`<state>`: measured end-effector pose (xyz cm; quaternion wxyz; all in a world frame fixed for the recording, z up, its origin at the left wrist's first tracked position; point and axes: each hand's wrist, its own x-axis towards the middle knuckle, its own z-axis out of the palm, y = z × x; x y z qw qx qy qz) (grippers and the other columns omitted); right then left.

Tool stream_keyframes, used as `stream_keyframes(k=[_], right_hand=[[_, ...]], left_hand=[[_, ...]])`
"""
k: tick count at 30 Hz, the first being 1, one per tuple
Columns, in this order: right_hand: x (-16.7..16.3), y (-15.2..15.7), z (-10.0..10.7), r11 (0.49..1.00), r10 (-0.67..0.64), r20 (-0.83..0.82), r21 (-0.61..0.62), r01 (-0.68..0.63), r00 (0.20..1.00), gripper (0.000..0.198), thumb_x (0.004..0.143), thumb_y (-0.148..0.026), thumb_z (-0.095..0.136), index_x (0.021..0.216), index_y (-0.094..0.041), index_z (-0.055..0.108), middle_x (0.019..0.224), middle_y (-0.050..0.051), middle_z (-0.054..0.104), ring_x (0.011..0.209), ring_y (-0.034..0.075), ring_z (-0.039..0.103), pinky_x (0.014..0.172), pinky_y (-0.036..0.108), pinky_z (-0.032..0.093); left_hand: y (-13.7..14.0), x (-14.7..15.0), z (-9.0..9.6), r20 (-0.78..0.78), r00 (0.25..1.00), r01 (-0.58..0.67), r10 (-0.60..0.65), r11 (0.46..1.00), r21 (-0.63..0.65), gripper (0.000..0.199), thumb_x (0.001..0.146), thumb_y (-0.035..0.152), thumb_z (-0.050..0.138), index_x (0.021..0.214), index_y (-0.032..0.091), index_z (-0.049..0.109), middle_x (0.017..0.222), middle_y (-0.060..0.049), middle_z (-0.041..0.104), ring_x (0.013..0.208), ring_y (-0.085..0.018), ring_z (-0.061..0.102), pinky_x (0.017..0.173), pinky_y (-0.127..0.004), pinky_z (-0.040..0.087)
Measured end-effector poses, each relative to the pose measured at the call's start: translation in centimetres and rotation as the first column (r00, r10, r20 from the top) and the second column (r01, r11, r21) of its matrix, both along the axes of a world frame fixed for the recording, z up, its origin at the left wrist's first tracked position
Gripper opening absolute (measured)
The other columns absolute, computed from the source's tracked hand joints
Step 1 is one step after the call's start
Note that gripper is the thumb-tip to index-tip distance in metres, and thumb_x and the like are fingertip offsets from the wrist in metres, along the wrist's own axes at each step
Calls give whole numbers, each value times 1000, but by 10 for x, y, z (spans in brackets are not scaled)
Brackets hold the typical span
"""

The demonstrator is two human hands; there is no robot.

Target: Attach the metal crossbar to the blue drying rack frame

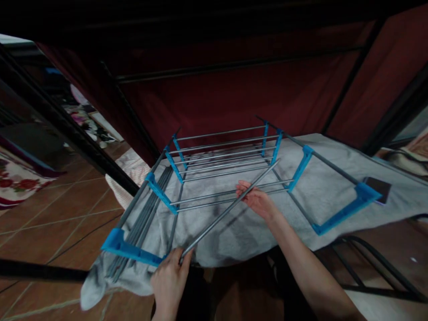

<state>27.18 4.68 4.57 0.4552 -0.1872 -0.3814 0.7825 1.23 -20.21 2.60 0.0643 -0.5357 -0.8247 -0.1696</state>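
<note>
Head view, looking down on a grey cloth [234, 232] spread over a low surface, with a rack frame [220, 160] of grey metal rods and blue plastic connectors lying on top. Left hand [170, 278] at the near edge of the cloth, fingers curled shut around the lower end of a loose metal rod [230, 207], just beside a blue connector [129, 250] at the frame's near left corner. Right hand [256, 198] further up, fingers pinched closed on the same rod near its middle. Rod running diagonally from lower left to upper right, its far end reaching toward the blue uprights at the back of the frame. A bundle of spare rods [147, 214] lying along the frame's left side. A small dark flat object [377, 189] on the cloth at far right, touching another blue corner piece [363, 196]. Dark red fabric wall [234, 93] behind, tiled floor [50, 214] to the left.
</note>
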Motion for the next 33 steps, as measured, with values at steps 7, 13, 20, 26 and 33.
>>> stream_keyframes(k=[7,13,20,26,33], right_hand=[[19,32,-2,910,-259,-31,-343,233,965,15,72,-13,57,80,-22,66,78,0,74,75,15,69,77,29,55],[27,38,-4,817,-353,95,-454,356,931,12,75,-12,55,77,-21,63,71,0,73,66,15,69,69,27,55],[14,21,-13,880,-218,164,-393,266,962,11,84,-16,57,82,-19,67,89,9,79,75,17,73,77,31,60],[13,17,-19,832,-180,237,-481,276,955,17,86,-12,52,81,-19,67,84,8,78,74,17,73,74,30,62],[19,20,-22,769,-238,300,-522,368,924,15,82,-8,55,82,-18,67,74,7,73,69,17,72,68,27,63]], left_hand=[[53,-9,8,-280,955,87,-101,994,-62,21,97,28,49,92,22,68,91,-5,71,80,-23,65,81,-35,41],[105,1,29,-332,925,171,-183,983,-65,23,98,31,46,95,22,66,94,-7,70,90,-27,63,86,-39,39],[162,-17,23,-337,922,236,-190,967,99,26,100,29,41,98,20,65,93,-8,69,91,-28,61,88,-42,37],[168,-16,6,-322,907,341,-273,924,176,22,93,18,49,108,20,66,102,-8,72,95,-28,61,92,-44,37],[169,-34,7,-302,860,484,-412,845,227,15,95,21,56,104,22,68,105,-5,73,98,-24,63,99,-45,37]])
